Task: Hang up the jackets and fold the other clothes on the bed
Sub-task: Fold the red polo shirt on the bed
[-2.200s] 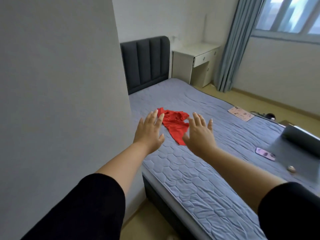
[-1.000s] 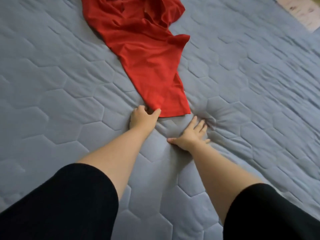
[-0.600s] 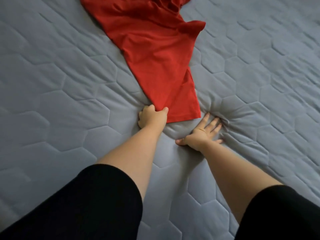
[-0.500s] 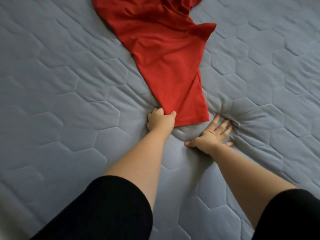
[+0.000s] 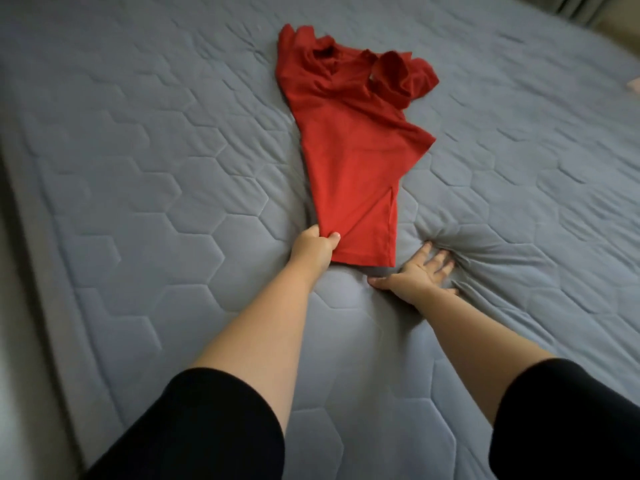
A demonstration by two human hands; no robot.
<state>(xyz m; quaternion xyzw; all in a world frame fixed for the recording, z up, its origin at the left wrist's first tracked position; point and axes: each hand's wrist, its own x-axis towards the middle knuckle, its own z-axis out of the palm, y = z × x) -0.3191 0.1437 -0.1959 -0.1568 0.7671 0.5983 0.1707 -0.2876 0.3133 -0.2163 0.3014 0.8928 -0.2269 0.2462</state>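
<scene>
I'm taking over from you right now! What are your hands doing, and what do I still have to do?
Left hand: pinches the near left corner of the red shirt.
Right hand: flat, fingers spread, pressing the grey quilted mattress just beside the shirt's near right corner; holds nothing.
Shirt: lies lengthwise on the mattress, hem end near, collar end far and bunched.
Done: nothing folded yet.
Left: spread the shirt flat and fold it. No jacket is in view.
</scene>
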